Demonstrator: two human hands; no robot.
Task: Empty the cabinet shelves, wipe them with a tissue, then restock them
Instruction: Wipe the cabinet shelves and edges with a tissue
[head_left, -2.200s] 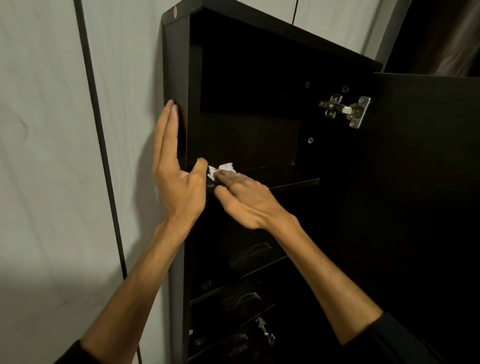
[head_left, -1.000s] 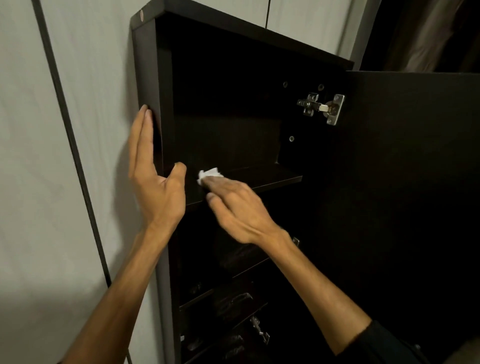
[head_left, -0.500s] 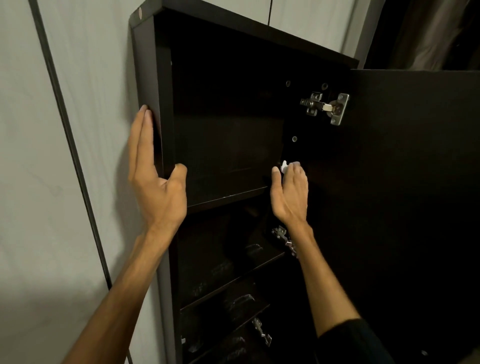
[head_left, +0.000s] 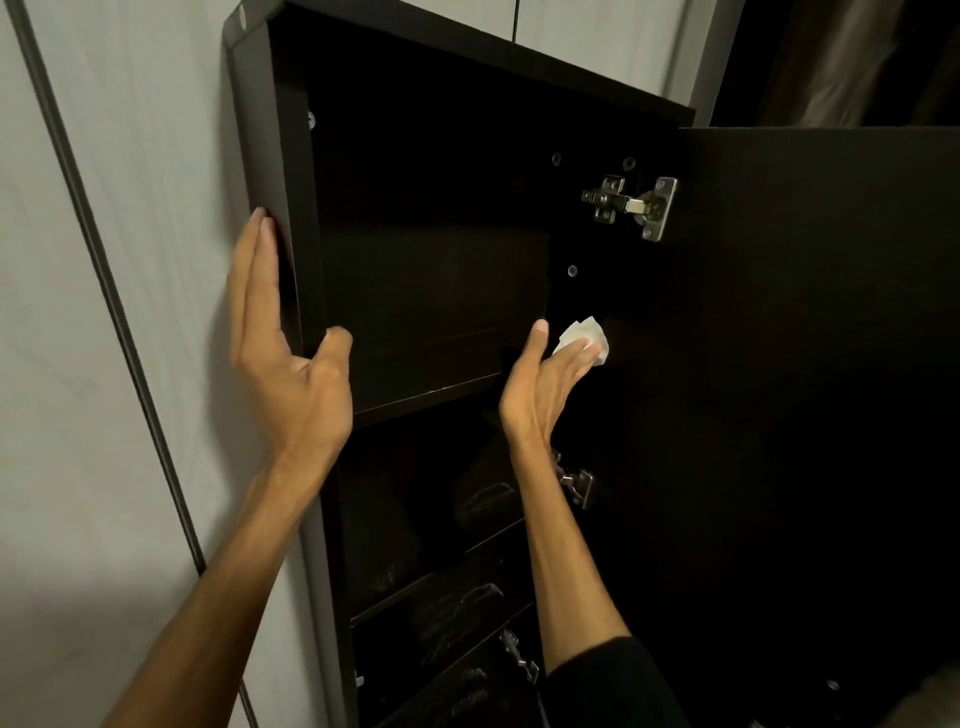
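A tall dark cabinet (head_left: 270, 171) stands against a pale wall with its door (head_left: 810, 364) swung open to the right. The top shelf (head_left: 426, 395) is bare. My left hand (head_left: 285, 353) lies flat on the outside of the cabinet's left side panel, thumb hooked over the front edge. My right hand (head_left: 545, 384) presses a crumpled white tissue (head_left: 582, 338) against the inner right wall, just above the top shelf's right end. The fingers behind the tissue are partly hidden.
Lower shelves (head_left: 467, 571) hold dark items that are hard to make out. Metal hinges (head_left: 631, 205) sit on the right wall, one by the top compartment and others (head_left: 574, 483) lower down. A dark vertical strip (head_left: 104, 270) runs down the wall on the left.
My right hand carried the tissue from the left front of the top shelf across to the inner right wall. The left hand stayed on the side panel.
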